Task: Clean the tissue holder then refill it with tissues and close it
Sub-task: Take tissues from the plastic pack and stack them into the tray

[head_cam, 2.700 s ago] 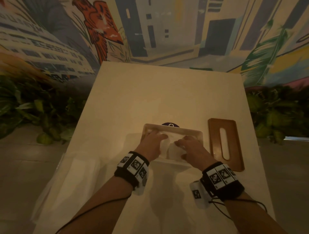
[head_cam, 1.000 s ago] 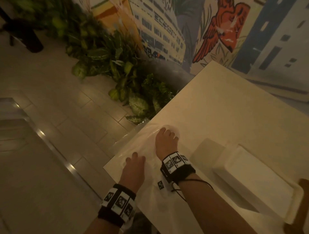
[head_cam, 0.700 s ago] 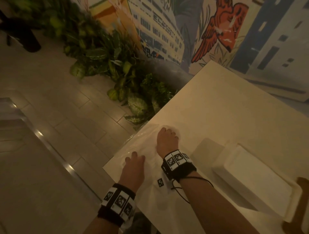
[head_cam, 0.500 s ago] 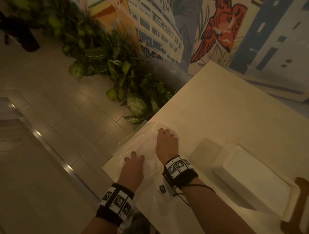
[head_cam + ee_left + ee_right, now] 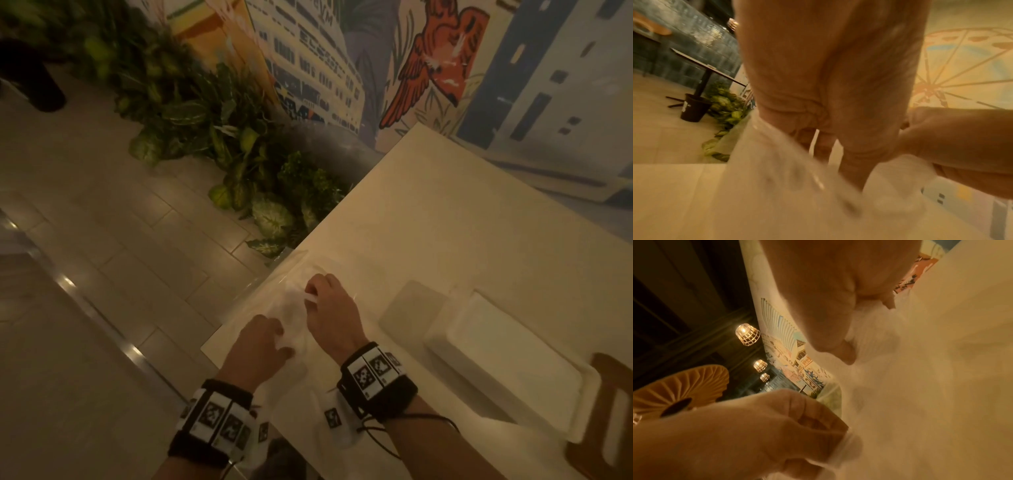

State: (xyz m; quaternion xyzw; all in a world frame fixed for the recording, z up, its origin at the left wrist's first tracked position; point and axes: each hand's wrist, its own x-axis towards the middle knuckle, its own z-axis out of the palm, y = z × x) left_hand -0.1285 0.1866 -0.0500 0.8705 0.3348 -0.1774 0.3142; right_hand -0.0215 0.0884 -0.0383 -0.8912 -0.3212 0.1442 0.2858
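A pack of tissues in clear plastic wrap [image 5: 274, 301] lies at the table's near left corner. My left hand [image 5: 263, 346] has its fingers curled and pinches the wrap at the near side. My right hand [image 5: 329, 308] pinches a raised fold of the wrap further in. In the left wrist view the left hand [image 5: 828, 81] grips the crinkled plastic [image 5: 797, 178] beside the right hand [image 5: 962, 146]. In the right wrist view, my right hand [image 5: 828, 288] and left hand [image 5: 735, 434] both grip the film [image 5: 900, 386]. The white tissue holder [image 5: 496, 370] stands open at the right, its wooden slotted lid [image 5: 609, 411] beyond it.
The cream table [image 5: 445, 212] runs away toward a painted mural wall. Leafy plants [image 5: 274, 212] crowd the floor by the table's left edge. A tiled floor [image 5: 102, 274] drops off to the left, and a dark bin [image 5: 692, 108] stands by another table.
Both hands left the holder and moved to the tissue pack at the left. Their fingers lay flat on the wrap half a second ago and are now curled, pinching it.
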